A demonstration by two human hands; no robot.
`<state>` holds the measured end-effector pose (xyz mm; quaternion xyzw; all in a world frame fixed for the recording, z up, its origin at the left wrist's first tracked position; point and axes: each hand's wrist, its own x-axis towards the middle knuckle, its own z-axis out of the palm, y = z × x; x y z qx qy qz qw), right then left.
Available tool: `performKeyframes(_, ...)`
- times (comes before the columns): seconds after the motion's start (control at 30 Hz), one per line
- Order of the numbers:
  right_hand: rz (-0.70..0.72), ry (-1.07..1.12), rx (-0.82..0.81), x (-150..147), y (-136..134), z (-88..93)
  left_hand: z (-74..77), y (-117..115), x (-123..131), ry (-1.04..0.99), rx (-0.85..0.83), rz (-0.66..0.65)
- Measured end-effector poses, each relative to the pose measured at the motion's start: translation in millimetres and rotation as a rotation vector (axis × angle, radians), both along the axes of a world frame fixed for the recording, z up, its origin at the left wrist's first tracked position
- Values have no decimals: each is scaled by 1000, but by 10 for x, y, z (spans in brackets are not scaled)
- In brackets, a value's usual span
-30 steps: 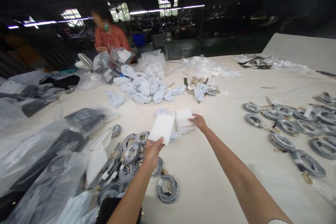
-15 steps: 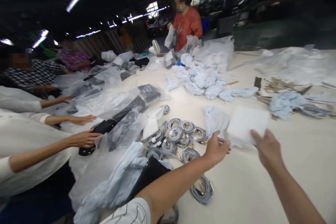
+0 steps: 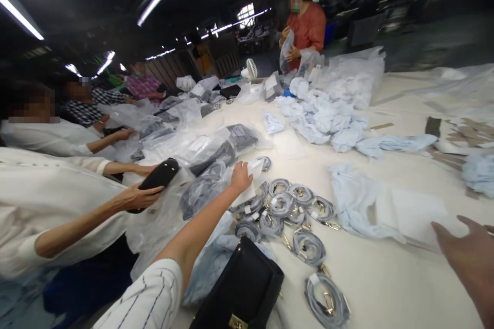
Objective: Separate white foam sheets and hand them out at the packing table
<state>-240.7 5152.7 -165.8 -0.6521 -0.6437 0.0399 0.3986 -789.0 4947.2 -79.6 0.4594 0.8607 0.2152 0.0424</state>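
Observation:
My left hand (image 3: pixel 242 177) reaches across the coiled straps and is closed on a white sheet (image 3: pixel 252 181). Grey coiled straps (image 3: pixel 282 204) with gold clips lie in a cluster beside it. Toward the right edge, my right hand (image 3: pixel 465 247) has its fingers apart, close to a white pad of sheets (image 3: pixel 415 213). That pad lies on the table next to crumpled pale blue wrapping (image 3: pixel 353 200). Below my left forearm sits a black handbag (image 3: pixel 247 280) with a gold clasp.
At left, a co-worker in white holds a black bag (image 3: pixel 160 175). Clear plastic bags (image 3: pixel 204 146) cover grey items along that side. A pale blue heap (image 3: pixel 320 113) and brown strips (image 3: pixel 469 131) lie farther back. Someone in red (image 3: pixel 309 28) stands behind the table.
My left hand has moved left from beside the blue wrapping to the white sheet by the straps. My right hand has let go of the white pad. The view has turned left.

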Motion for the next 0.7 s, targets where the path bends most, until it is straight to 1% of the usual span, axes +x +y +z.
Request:
performKeyframes(0.07,-18,-27,42,-204,-156,271,-58,125,-123,20,-106,46)
performKeyframes(0.1,-36,-44,59,-312,-226,405,-66,170,-159,27,-150,73)
performKeyframes(0.13,-11,-65,88,-418,-289,530,-54,201,-177,36,-182,98)
performKeyframes(0.17,17,-86,124,-518,-352,644,-21,218,-172,51,-200,117)
performKeyframes(0.23,71,-90,182,-701,-500,856,104,215,-82,95,-184,125)
performKeyframes(0.3,162,17,153,-883,-699,1067,273,187,122,141,-103,76)
performKeyframes(0.33,239,153,80,-990,-811,1172,353,170,258,155,-43,26)
performKeyframes(0.37,346,327,-106,-1115,-918,1269,419,155,410,161,22,-38)
performKeyframes(0.4,428,537,-329,-1256,-1012,1352,468,139,574,170,113,-129)
performKeyframes(0.43,529,745,-558,-1409,-1089,1418,499,119,750,197,280,-287)
performKeyframes(0.47,672,970,-750,-1567,-1150,1464,519,90,938,197,396,-448)
performKeyframes(0.5,802,1163,-912,-1717,-1200,1495,531,50,1133,179,465,-602)
performKeyframes(0.53,874,1304,-993,-1851,-1245,1514,541,1,1330,147,500,-736)
performKeyframes(0.57,921,1405,-1036,-1956,-1285,1526,551,-52,1517,105,502,-833)
performKeyframes(0.6,919,1455,-1028,-2023,-1315,1531,556,-99,1680,73,485,-900)
performKeyframes(0.63,879,1464,-971,-2045,-1325,1527,555,-137,1801,56,458,-938)
performKeyframes(0.67,821,1440,-883,-2018,-1302,1509,541,-162,1867,56,431,-941)
performKeyframes(0.7,745,1385,-766,-1940,-1238,1474,513,-182,1867,71,408,-913)
